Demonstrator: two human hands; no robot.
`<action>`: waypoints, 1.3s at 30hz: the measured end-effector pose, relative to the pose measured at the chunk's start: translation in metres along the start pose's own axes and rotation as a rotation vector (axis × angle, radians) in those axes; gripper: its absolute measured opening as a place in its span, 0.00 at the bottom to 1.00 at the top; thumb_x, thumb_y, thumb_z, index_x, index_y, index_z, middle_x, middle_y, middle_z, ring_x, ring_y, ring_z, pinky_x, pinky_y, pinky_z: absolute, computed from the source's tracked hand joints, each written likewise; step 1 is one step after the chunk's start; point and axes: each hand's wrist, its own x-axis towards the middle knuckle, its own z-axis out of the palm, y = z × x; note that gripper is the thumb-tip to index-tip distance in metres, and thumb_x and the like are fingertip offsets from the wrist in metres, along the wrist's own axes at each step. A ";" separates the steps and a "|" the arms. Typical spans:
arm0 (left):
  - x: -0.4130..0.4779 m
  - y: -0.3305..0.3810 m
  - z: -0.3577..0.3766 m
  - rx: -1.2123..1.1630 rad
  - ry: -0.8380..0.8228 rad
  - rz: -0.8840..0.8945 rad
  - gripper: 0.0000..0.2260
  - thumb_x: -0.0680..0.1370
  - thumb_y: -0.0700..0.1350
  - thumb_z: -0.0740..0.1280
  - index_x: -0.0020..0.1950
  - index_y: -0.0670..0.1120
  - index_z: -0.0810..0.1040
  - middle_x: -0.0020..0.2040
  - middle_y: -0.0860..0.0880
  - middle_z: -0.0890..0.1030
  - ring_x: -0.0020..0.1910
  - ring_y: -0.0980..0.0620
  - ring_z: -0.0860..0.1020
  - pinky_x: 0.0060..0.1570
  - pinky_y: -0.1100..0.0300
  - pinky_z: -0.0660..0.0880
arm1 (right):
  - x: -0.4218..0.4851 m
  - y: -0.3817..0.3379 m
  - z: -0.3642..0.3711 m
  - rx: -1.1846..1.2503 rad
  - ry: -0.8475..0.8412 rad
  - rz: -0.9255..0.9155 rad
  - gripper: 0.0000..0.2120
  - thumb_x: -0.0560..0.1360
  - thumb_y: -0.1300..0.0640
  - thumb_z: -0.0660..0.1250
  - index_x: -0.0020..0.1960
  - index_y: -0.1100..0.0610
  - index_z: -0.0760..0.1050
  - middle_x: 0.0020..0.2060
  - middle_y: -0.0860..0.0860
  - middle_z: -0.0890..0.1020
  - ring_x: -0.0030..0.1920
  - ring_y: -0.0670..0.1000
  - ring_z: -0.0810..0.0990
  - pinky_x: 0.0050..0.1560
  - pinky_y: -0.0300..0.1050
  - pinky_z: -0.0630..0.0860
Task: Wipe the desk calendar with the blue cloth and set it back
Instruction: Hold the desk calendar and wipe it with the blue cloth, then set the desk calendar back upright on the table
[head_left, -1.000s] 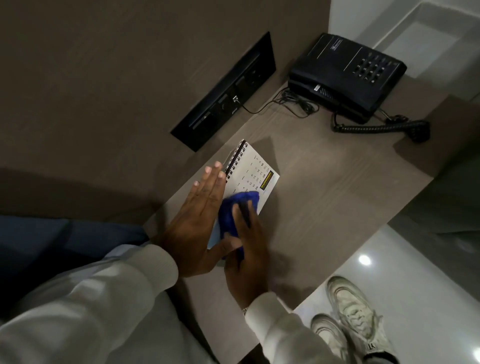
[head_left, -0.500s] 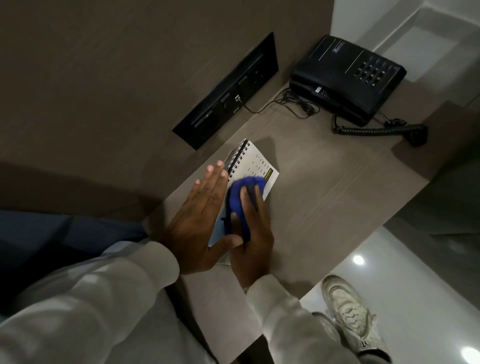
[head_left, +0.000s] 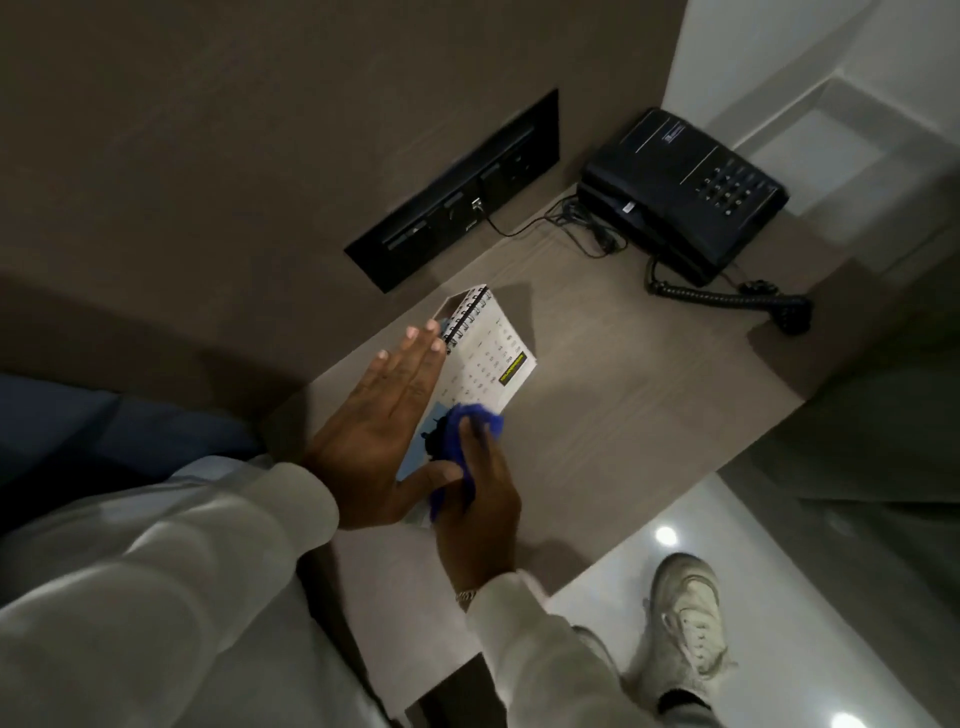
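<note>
The white spiral-bound desk calendar (head_left: 488, 358) stands on the wooden desk (head_left: 623, 415), its printed date page facing me. My left hand (head_left: 384, 421) lies flat with straight fingers against the calendar's left side, the thumb under its near edge. My right hand (head_left: 478, 499) presses the bunched blue cloth (head_left: 462, 441) onto the lower part of the page. The near corner of the calendar is hidden by both hands.
A black desk phone (head_left: 685, 192) with a coiled cord (head_left: 727, 299) sits at the far right of the desk. A black socket panel (head_left: 457, 197) with a plugged cable is set in the wall behind. The desk's right edge drops to a glossy floor with my shoe (head_left: 685, 618).
The cloth slid up the page half a second ago and has now come back down toward its near end. My left hand stays flat on the calendar's side.
</note>
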 end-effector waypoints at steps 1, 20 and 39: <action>-0.001 0.000 -0.001 0.026 0.004 -0.002 0.41 0.77 0.64 0.60 0.76 0.35 0.54 0.78 0.37 0.54 0.79 0.40 0.53 0.73 0.40 0.60 | -0.004 -0.002 -0.008 -0.015 -0.083 0.006 0.22 0.79 0.65 0.64 0.70 0.48 0.67 0.65 0.37 0.72 0.64 0.26 0.68 0.61 0.22 0.65; -0.010 0.070 0.010 0.139 0.130 -0.760 0.34 0.78 0.62 0.48 0.77 0.40 0.57 0.79 0.39 0.56 0.78 0.39 0.53 0.71 0.31 0.47 | 0.148 0.028 -0.239 -1.205 -0.492 -0.698 0.23 0.78 0.58 0.58 0.73 0.60 0.66 0.71 0.66 0.71 0.70 0.70 0.70 0.68 0.69 0.66; -0.024 0.120 0.009 -1.226 0.886 -1.555 0.31 0.78 0.67 0.48 0.74 0.51 0.66 0.74 0.51 0.68 0.73 0.52 0.66 0.73 0.54 0.58 | 0.139 -0.086 -0.140 -0.596 -0.594 -0.156 0.42 0.73 0.32 0.56 0.79 0.54 0.52 0.79 0.55 0.58 0.79 0.55 0.56 0.78 0.54 0.55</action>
